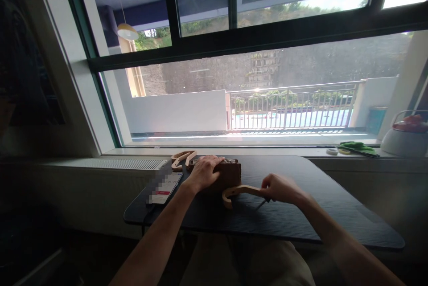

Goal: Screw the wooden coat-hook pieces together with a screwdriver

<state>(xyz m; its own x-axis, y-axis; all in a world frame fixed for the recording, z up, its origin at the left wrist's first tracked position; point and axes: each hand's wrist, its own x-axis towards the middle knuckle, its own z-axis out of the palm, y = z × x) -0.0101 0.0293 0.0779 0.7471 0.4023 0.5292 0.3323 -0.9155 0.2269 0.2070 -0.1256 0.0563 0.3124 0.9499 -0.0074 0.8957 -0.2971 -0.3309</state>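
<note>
My left hand lies palm down on top of a brown box that stands on the dark table, fingers wrapped over its top. My right hand is closed on one end of a curved light wooden piece, whose hooked end rests against the box's front right corner. Something thin and dark pokes out below my right hand; I cannot make it out. Two more curved wooden pieces lie behind the box to the left.
A phone lies on the table's left end. On the window sill sit a green cloth, a small tape roll and a white kettle with a red lid. A radiator grille runs along the left.
</note>
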